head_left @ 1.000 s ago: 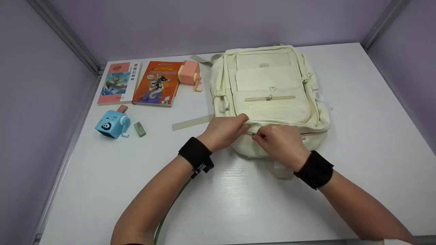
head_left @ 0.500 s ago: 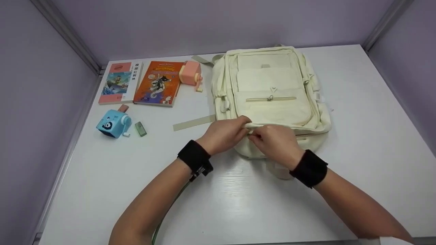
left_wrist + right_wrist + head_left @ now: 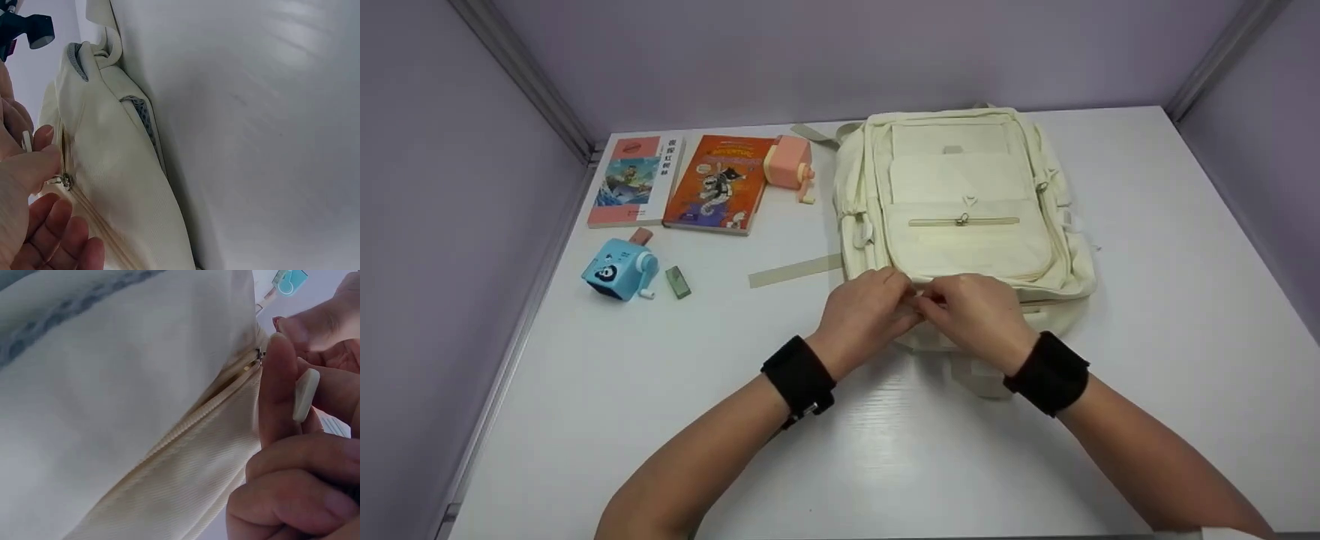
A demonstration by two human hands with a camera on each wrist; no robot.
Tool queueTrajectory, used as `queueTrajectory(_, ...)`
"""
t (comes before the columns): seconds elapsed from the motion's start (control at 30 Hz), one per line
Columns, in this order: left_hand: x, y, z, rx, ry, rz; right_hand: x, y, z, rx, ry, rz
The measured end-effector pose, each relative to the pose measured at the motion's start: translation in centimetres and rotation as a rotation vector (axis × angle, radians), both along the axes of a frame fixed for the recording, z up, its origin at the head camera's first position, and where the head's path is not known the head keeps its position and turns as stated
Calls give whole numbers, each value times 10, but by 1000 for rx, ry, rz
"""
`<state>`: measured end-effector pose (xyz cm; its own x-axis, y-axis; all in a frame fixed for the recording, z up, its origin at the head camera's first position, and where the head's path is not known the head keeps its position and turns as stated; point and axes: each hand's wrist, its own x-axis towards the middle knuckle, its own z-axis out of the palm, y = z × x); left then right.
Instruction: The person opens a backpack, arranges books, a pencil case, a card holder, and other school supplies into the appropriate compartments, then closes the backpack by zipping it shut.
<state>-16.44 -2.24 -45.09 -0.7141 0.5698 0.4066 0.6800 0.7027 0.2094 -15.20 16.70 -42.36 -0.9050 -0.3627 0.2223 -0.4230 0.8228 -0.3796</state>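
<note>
A cream backpack (image 3: 971, 180) lies flat, its bottom edge facing me. My right hand (image 3: 979, 311) pinches the zipper pull at the lower left of that edge; the pale tab (image 3: 306, 396) pokes out between its fingers in the right wrist view. My left hand (image 3: 866, 307) meets the right one there, its thumb and curled fingers around the pull, though the exact contact is partly hidden. The metal slider (image 3: 66, 181) sits on the zipper track (image 3: 98, 216) in the left wrist view, beside a narrow gap in the zipper.
Left of the backpack are two books, one white and pink (image 3: 634, 180), one orange (image 3: 720, 184). A pink pencil sharpener (image 3: 789, 161) touches the orange one. Nearer stand a blue sharpener (image 3: 619, 268), a reddish eraser (image 3: 641, 236) and a green eraser (image 3: 678, 282). A strap (image 3: 795, 271) lies leftward.
My left hand has left the backpack's edge and turned in toward the right hand, so their fingertips now meet. The right hand first slid slightly left along the zipper. The view shifted slightly.
</note>
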Motion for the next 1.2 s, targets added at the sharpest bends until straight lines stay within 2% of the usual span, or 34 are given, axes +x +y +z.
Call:
queueTrajectory(0.17, 3, 5, -1, 31, -18, 6, 2, 1, 0, -20, 4, 30)
queueTrajectory(0.3, 3, 5, -2, 77, -69, 3, 4, 8, 4, -50, 37, 42)
queueTrajectory(0.37, 2, 4, -2, 85, -89, 10, 4, 12, 6, -58, 105, 54)
queueTrajectory(0.43, 1, 3, -2, 85, -107, 15, 2, 17, 6, -48, 210, 88)
queueTrajectory(0.5, 1, 2, -3, 85, -124, 22, 0, 19, 4, -1, 297, 113)
queueTrajectory(0.57, 1, 1, -3, 88, -138, 23, -3, 19, 0, 59, 345, 127)
queueTrajectory(0.67, 2, 1, -3, 90, -143, 25, -6, 17, -5, 139, 334, 104)
queueTrajectory(0.77, 2, -1, -3, 88, -137, 23, -9, 15, -8, 164, 315, 83)
queueTrajectory(0.93, 3, -7, -5, 93, -162, 34, -11, 16, -8, 153, 309, 81)
queueTrajectory(1.2, 4, -17, -5, 153, -230, 26, -10, 17, -8, 129, 288, 72)
